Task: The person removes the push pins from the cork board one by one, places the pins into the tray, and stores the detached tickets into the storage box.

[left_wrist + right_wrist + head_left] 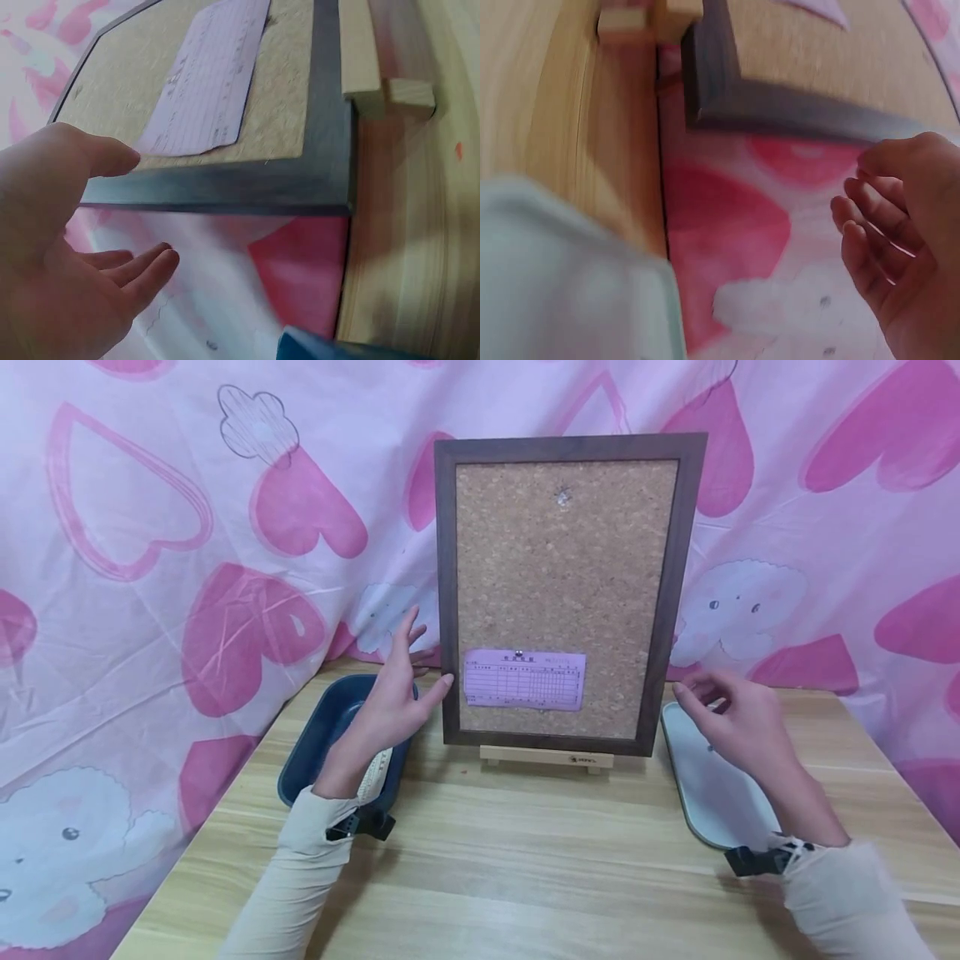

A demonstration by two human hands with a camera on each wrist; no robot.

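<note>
Cork board (573, 585): stands close to upright on a low wooden stand (547, 757) on the desk (525, 877). All places below are taken from the board.

Left hand (386, 710): at the board's left edge, fingers spread wide, nothing held. Thumb tip overlaps the dark frame (447, 577) in view; contact cannot be told. Right hand (738, 718): just beyond the right edge, fingers loosely bent, thumb and forefinger narrow; nothing seen between them.

Purple slip (525, 687): on the board's lower left part, a pin (518, 653) at its top edge. Clear pin cluster (563, 497): near the board's top. Blue tray (300, 739) left of the board, pale tray (705, 785) to its right.

Handling (estimate): board likely light for its size and stiff; frame smooth, perhaps slightly slippery; cork softer, apt to crumble or dent. Best hold: both side rails of the frame, opposite each other, below mid-height, palms off the cork. Uneven pressure could twist it off the stand. Slip judged thin and limp, liable to tear at the pin; take it by a free lower corner only.
</note>
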